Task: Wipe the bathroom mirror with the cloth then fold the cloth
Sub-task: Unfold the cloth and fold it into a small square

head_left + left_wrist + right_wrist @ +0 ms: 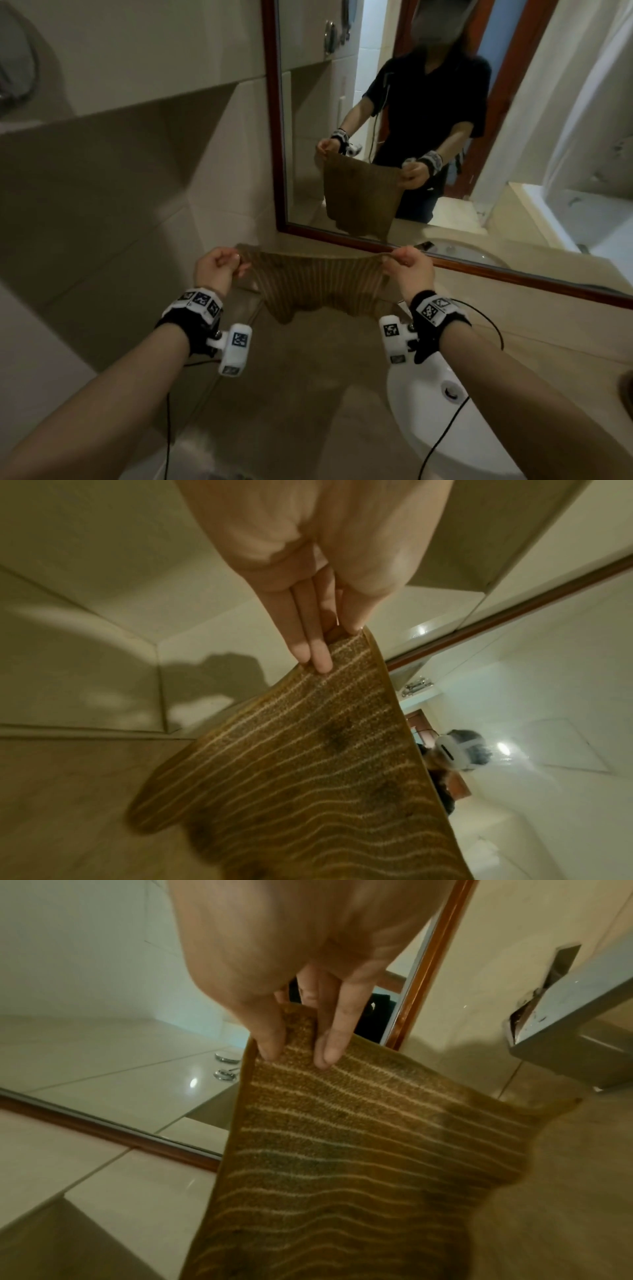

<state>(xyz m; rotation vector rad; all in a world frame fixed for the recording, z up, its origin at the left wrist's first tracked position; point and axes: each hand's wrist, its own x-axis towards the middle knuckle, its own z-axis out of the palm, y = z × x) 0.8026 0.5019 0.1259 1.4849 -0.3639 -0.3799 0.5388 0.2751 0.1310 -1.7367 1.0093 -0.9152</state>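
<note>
The left hand (219,270) and right hand (409,270) each pinched a top corner of the striped cloth (308,287), stretched above the counter (291,377). Such shallow fingertip pinches could let one corner slip during folding, dropping it skewed

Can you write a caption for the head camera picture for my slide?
Two hands, left hand and right hand, pinch the brown striped cloth stretched before the mirror.

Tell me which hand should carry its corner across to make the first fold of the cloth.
Either could, but probably the right hand. Both hands pinch top corners of the cloth, which hangs spread between them. The left hand sits over bare counter, a good anchor; the right is over the sink.
</note>
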